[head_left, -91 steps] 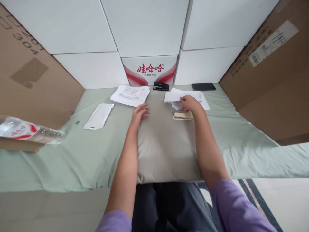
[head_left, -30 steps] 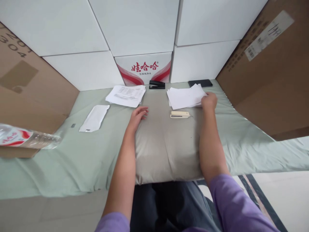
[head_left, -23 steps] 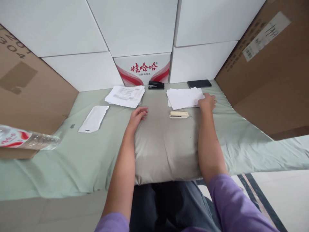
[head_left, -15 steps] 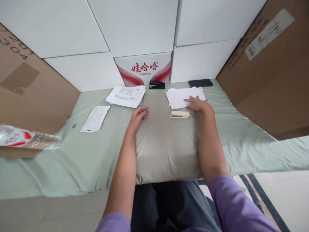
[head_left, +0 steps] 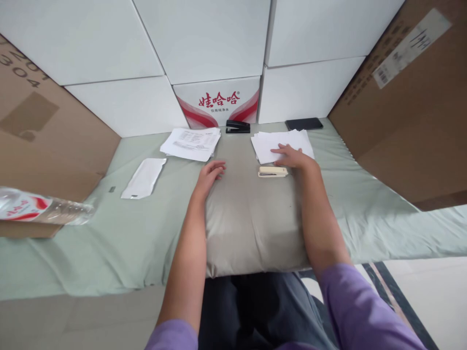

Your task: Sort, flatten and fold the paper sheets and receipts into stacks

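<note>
My right hand (head_left: 291, 156) lies with spread fingers on a stack of white paper (head_left: 266, 144), holding nothing. Just in front of that stack is a cream stapler (head_left: 272, 172), close below my right fingers. My left hand (head_left: 211, 175) rests on the cloth with its fingers loosely curved and nothing in it. Beyond its fingertips lies a stack of printed sheets (head_left: 191, 143). A black stapler (head_left: 238, 127) sits between the two stacks, near the back.
White cartons (head_left: 219, 39) line the back, and brown boxes (head_left: 408, 121) flank both sides. A black phone (head_left: 304, 124) lies behind the right stack. To the left are a white packet (head_left: 144, 178), a small grey piece (head_left: 112, 189) and a plastic water bottle (head_left: 44, 206).
My right hand has slid a little to the left over the white paper. My left hand keeps its place, and the staplers have not moved.
</note>
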